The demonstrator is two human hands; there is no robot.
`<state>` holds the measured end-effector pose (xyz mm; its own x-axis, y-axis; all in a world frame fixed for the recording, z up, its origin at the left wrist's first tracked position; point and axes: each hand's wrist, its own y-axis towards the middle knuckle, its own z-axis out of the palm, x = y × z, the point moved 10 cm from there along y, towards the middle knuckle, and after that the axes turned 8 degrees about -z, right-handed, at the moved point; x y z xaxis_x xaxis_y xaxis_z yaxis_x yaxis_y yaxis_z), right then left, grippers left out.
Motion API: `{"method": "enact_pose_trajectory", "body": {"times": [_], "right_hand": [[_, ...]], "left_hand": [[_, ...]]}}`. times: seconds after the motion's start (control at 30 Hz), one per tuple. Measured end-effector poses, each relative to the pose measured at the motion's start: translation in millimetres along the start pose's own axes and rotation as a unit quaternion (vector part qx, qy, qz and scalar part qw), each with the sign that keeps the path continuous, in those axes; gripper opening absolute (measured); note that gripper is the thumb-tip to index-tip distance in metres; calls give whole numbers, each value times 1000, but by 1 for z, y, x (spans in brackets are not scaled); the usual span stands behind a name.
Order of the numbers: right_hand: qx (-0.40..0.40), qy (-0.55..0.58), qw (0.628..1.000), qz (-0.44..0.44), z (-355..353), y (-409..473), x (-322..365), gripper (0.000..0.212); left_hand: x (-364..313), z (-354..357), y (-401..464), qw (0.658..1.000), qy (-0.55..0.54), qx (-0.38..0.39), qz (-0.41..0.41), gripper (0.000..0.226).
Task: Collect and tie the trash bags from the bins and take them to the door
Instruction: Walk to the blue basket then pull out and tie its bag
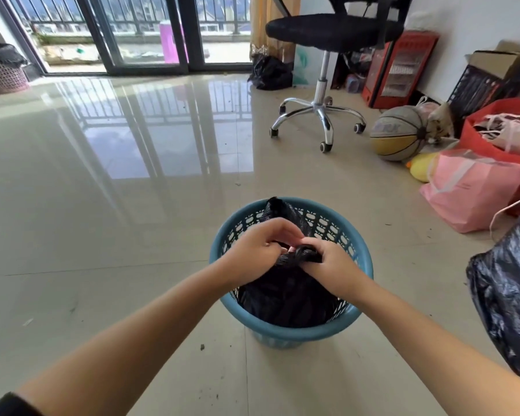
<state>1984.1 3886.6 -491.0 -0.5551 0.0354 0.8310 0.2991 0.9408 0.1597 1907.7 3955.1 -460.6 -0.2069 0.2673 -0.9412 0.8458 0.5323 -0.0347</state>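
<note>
Black bag (285,298) seated in the blue bin (282,333) on the floor, straight ahead and below both hands, its gathered neck (302,256) twisted into a short rope lying roughly left to right across the bin mouth. Left hand (260,250) curled around the left end of that twist, fingers bent over the plastic; right hand (327,261) pinching the right end, thumb and fingers closed on it. Both equally near, meeting over the middle of the bin, knuckles almost touching. A loose flap (275,205) of the bag standing up at the far rim. Knot probably being formed, not yet clearly cinched; hard to tell under the fingers. Lift likely straight up once tied. Another black bag (508,295) lying close by on the right; a third (269,73) by the glass door (150,34), beside the chair (327,55).
</note>
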Motion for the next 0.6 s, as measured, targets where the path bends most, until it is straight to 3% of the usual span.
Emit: {"method": "enact_pose_trajectory", "body": {"times": [0.1, 0.2, 0.27, 0.33, 0.4, 0.43, 0.5, 0.53, 0.6], "right_hand": [[67, -43, 996, -37, 15, -6, 19, 27], [159, -76, 982, -71, 41, -17, 36, 25], [178, -84, 977, -77, 46, -24, 37, 25], [131, -74, 986, -71, 33, -23, 33, 28], [40, -24, 999, -16, 9, -18, 14, 41], [13, -11, 1000, 20, 0, -16, 1, 56], [47, -35, 995, 78, 5, -12, -15, 88], [82, -59, 991, 86, 14, -10, -20, 89], [111, -130, 984, 53, 25, -3, -14, 51]], "left_hand": [[34, -39, 14, 986, -6, -133, -102, 24], [92, -21, 15, 956, -11, -61, -287, 54], [108, -10, 11, 944, -23, -51, -325, 46], [102, -8, 12, 953, -32, -63, -295, 33], [79, -5, 19, 976, -5, -46, -212, 37], [65, -1, 19, 984, 17, -27, -176, 36], [38, 12, 13, 991, 76, 20, -109, 30], [29, 18, 9, 990, 112, 36, -77, 28], [23, 23, 4, 984, 166, 48, -47, 31]]}}
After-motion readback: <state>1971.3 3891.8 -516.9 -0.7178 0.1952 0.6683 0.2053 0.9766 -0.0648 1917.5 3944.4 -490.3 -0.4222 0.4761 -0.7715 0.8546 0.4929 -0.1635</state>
